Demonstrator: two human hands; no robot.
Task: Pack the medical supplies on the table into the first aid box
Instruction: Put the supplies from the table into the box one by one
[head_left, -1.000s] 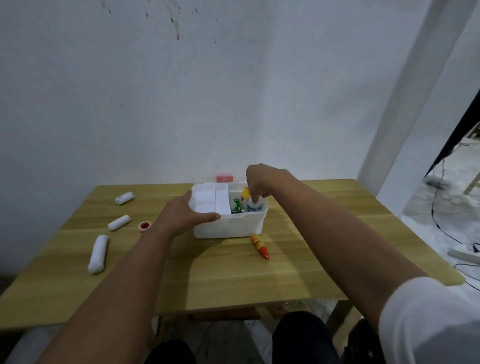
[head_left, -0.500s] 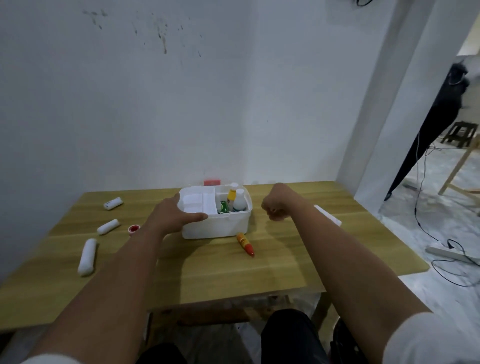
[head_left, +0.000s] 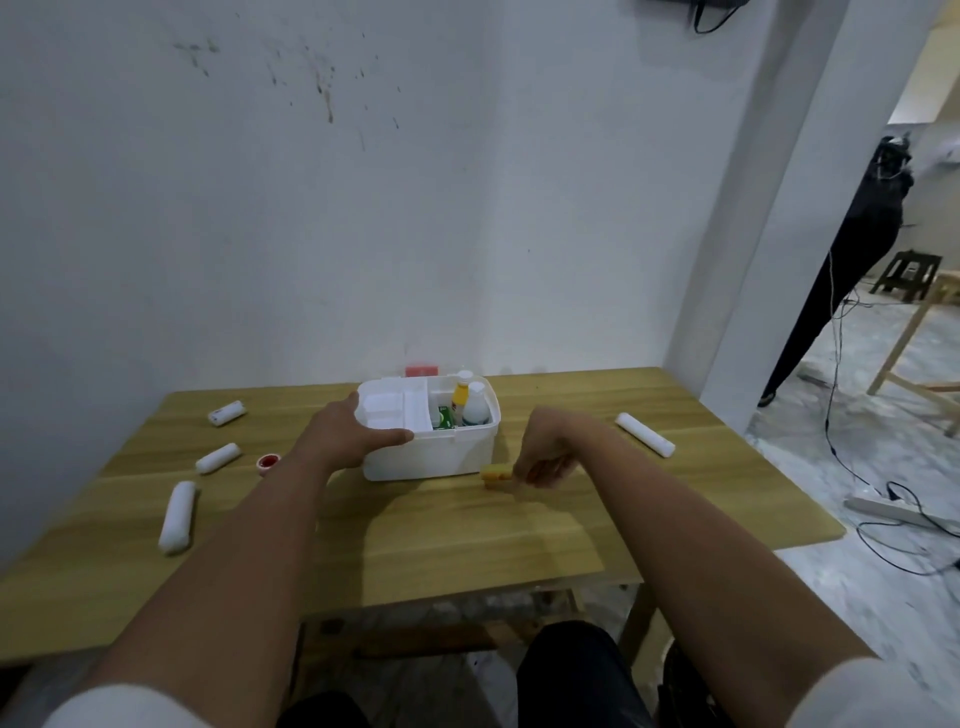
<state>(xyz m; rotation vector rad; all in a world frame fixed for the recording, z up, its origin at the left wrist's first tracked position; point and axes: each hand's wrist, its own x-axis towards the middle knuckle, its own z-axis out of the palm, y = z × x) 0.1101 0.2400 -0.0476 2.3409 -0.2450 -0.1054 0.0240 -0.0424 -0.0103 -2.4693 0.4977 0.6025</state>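
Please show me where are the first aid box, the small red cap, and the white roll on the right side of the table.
first aid box (head_left: 426, 460), head view, front wall.
small red cap (head_left: 268, 461), head view, its top.
white roll (head_left: 644, 434), head view, middle of its length.

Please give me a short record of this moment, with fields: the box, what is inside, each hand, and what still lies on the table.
box: white first aid box, open, on the wooden table
inside: two bottles upright in the right compartment, a green item beside them
left hand: resting on the box's left rim
right hand: closed on the yellow tube at the table surface, in front of the box
left on table: four white rolls, a small red-centred item
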